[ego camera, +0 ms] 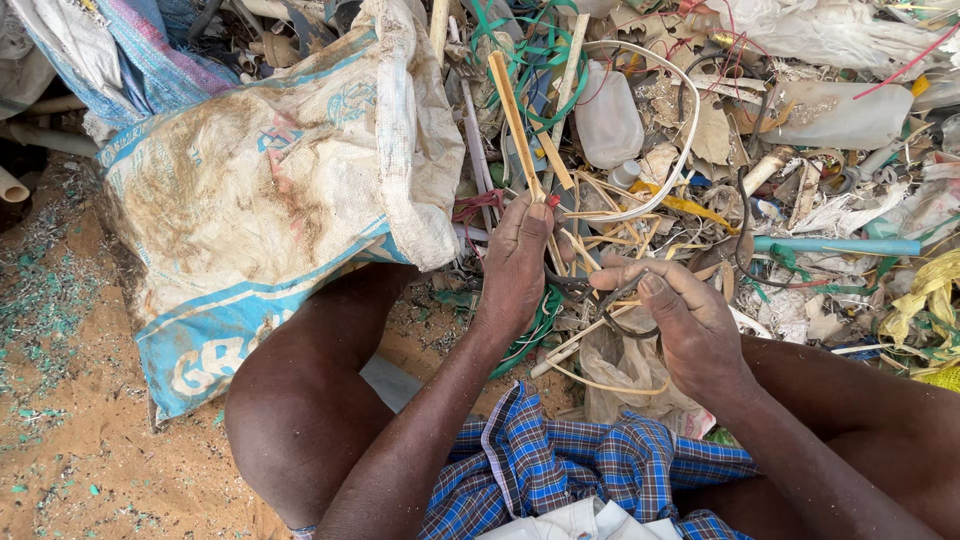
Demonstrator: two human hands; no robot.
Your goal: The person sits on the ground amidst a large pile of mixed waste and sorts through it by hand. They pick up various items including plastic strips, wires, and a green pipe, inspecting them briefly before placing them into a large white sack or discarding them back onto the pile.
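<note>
A bundle of thin yellowish plastic strips (540, 150) is gripped in the left hand (515, 265), fingers curled tightly around the lower ends; the strips stick up and away from the body, over the scrap heap (820, 250). The right hand (680, 325) is seen just beside the left, fingers bent and pinched on a thin dark wire (610, 305) looping under the fingertips; how firmly it is clamped cannot be told. More loose yellow strips (600, 385) are spread under and between both hands, at the near edge of the heap.

A dirty white woven sack with blue stripes (270, 200) is lying on the sandy ground (70, 440) to the left of the hands, touching the heap's left edge. A white plastic bottle (605, 120) is lodged in the heap beyond the left hand. A light blue tube (840, 245) is laid flat toward the heap's right edge, with yellow plastic film (925, 295) near it. Green strapping (530, 50) is tangled at the far side. A blue checked cloth (560, 470) is seen over the lap, between bare knees.
</note>
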